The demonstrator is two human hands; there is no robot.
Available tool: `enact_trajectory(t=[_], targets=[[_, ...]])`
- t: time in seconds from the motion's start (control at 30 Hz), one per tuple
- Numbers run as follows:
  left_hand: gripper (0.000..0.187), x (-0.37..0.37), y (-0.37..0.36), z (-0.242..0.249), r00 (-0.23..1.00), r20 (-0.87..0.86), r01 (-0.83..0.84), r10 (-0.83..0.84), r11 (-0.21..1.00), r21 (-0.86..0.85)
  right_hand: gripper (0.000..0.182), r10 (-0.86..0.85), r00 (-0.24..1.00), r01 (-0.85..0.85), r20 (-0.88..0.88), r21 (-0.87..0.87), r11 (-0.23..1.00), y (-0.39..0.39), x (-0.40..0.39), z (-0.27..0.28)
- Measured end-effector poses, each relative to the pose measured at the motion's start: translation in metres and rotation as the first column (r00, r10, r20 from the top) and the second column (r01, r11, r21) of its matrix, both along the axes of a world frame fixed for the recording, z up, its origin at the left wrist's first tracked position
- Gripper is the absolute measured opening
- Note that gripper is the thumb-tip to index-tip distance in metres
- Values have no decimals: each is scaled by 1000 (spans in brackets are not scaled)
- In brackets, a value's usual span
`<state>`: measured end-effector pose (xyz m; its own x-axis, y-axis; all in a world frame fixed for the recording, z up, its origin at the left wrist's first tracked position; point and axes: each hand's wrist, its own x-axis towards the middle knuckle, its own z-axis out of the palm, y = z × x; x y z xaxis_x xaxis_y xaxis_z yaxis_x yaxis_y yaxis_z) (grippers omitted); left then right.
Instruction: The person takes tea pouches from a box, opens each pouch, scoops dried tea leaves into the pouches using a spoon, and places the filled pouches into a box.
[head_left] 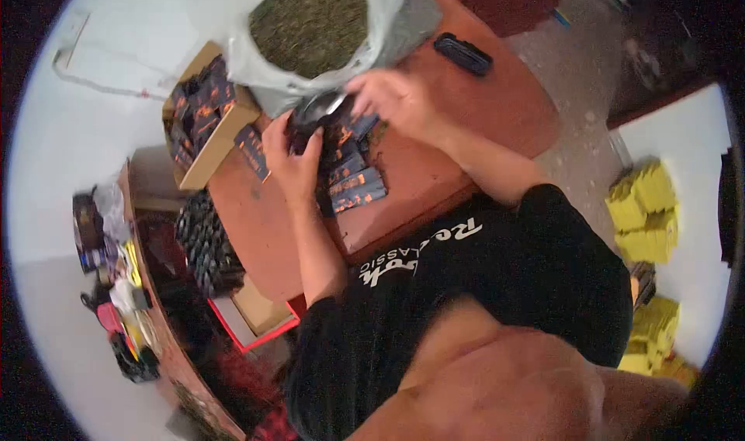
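Observation:
My left hand (292, 160) is closed round something dark, with the thumb on its near side. At the top of this grip is a black, round, funnel-like piece (312, 112) with a shiny rim; whether a packet sits below it is hard to see. My right hand (394, 101) hovers just right of it, fingers bent and smeared by motion, close to a bright metallic glint. Dark packets with orange print (357, 186) lie below my hands on the table. Behind them stands a white plastic bag (240, 59) full of dried, greenish-brown loose leaf (310, 22).
A cardboard box (217, 150) of similar packets stands at the table's left. A black case-like object (463, 54) lies on the reddish table (497, 100). Below left are a heap of dark packets (206, 243) and a red-edged box (252, 328). Yellow stacks (644, 208) stand at right.

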<state>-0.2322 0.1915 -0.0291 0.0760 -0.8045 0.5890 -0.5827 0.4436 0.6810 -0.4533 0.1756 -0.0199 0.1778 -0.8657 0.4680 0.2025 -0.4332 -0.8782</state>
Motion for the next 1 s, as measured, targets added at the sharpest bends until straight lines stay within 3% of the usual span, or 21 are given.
enact_trajectory(t=[0.03, 0.07, 0.13, 0.17, 0.23, 0.3, 0.33, 0.4, 0.47, 0.6, 0.67, 0.8, 1.0], targets=[[51, 2, -1, 1, 1000, 19, -15, 15, 1000, -9, 31, -94, 995, 93, 31, 27, 995, -1, -6, 9], [51, 5, -6, -11, 991, -131, -15, 13, 1000, -16, 31, -126, 984, 118, 129, 67, 991, -11, -14, 11], [52, 10, -6, -11, 992, -109, -63, 60, 998, -28, 31, -212, 957, 194, 200, 103, 976, -33, -29, 24], [52, 10, -7, -11, 992, -99, -82, 79, 996, -30, 35, -297, 948, 295, 113, 32, 955, -45, -37, 34], [52, 13, -11, -15, 985, -143, -94, 92, 996, -9, 34, -326, 945, 326, 16, 0, 945, -78, -49, 46], [51, 17, -12, -18, 987, -119, -115, 111, 993, -27, 32, -285, 908, 300, -308, 0, 954, -103, -50, 57], [51, 18, -12, -15, 987, -115, -114, 108, 992, -47, 31, -255, 851, 286, -459, -1, 958, -115, -49, 61], [51, 19, -9, -7, 989, -102, -113, 104, 990, -85, 29, -224, 606, 185, -763, -139, 973, -137, -31, 61], [51, 15, -4, 0, 977, -167, -138, 130, 990, -39, 28, -118, 566, 177, -816, -20, 984, -142, -9, 58], [51, 12, 1, 5, 979, -150, -140, 136, 990, -16, 30, -155, 824, 274, -545, 143, 951, -144, 35, 33], [51, 12, -2, 2, 983, -124, -144, 137, 988, -47, 29, -175, 883, 281, -436, 191, 940, -150, 41, 24], [52, 12, 0, 4, 989, -74, -131, 126, 989, -70, 28, -174, 965, 222, -198, 255, 941, -155, 42, 14], [51, 13, -5, -7, 974, -180, -142, 136, 990, -24, 28, -142, 981, 177, -136, 297, 939, -163, 22, 11]])
